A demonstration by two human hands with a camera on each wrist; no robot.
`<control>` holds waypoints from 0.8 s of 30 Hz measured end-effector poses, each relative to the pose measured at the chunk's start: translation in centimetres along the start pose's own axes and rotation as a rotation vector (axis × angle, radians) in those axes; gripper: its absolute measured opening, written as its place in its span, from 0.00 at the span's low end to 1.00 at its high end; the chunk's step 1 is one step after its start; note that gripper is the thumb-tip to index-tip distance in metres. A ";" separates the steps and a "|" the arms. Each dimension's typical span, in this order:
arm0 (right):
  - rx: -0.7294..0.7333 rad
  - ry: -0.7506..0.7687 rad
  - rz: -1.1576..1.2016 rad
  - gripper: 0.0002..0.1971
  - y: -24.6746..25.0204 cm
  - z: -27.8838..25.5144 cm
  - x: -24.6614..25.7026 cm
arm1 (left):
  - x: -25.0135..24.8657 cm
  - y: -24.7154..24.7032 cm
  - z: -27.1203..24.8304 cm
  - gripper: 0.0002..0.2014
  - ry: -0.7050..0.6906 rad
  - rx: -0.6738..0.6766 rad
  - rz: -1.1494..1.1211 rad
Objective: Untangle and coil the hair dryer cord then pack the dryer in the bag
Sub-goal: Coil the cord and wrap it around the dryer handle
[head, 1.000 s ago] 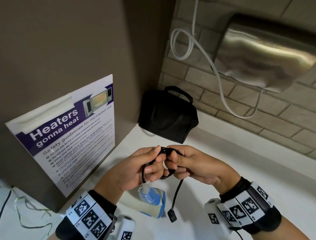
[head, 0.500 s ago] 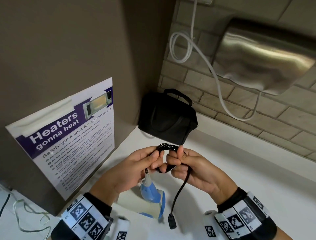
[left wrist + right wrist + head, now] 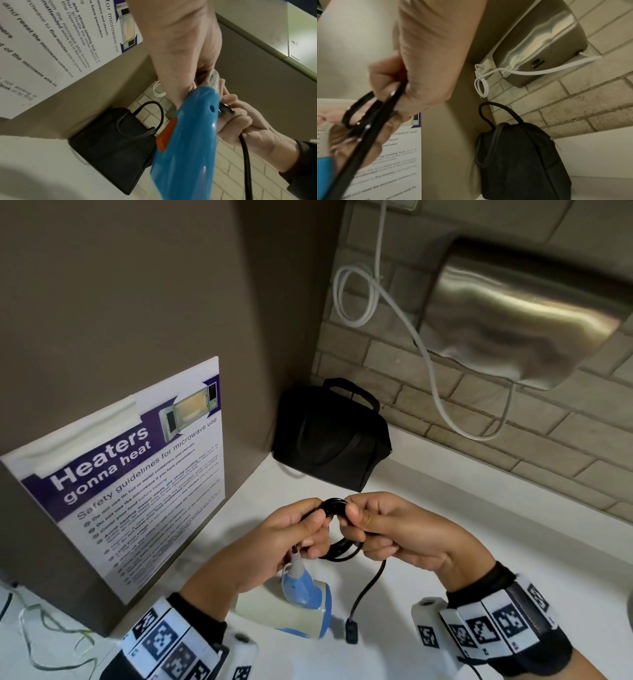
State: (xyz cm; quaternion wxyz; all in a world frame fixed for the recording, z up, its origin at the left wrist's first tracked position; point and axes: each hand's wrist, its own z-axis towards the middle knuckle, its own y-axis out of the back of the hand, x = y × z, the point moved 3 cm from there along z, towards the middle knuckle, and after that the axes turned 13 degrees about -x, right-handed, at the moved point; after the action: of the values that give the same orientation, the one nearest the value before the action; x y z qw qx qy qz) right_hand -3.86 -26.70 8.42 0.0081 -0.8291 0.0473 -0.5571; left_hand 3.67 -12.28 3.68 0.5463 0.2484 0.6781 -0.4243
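Both hands, left hand (image 3: 274,542) and right hand (image 3: 394,529), pinch the glossy black cord coil (image 3: 337,530) at frame centre; the remaining tail should be wound evenly.

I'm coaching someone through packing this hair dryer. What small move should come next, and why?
Probably wrap the last hanging stretch onto the coil. Both the left hand and right hand already grip the coiled black cord, but a tail with the plug still dangles beside the hair dryer. The bag waits at the back.
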 end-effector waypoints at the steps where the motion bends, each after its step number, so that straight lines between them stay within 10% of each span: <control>1: -0.022 0.005 0.011 0.12 0.0 0.1 0.0 | -0.1 0.0 0.0 0.10 -0.004 0.004 -0.002; 9: -0.115 0.058 0.054 0.16 0.2 0.6 -0.8 | -0.5 -0.4 -0.4 0.14 -0.154 -0.091 0.254; 24: -0.458 0.138 -0.665 0.16 5.3 0.6 -4.1 | 0.3 0.4 0.2 0.16 -0.125 -0.113 0.099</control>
State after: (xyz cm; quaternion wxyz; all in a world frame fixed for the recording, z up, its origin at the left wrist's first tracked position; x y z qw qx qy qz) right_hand -5.18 -31.59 4.02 -0.3603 -0.7404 -0.0999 -0.5586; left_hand 4.02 -12.23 3.31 0.6210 0.2234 0.6523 -0.3728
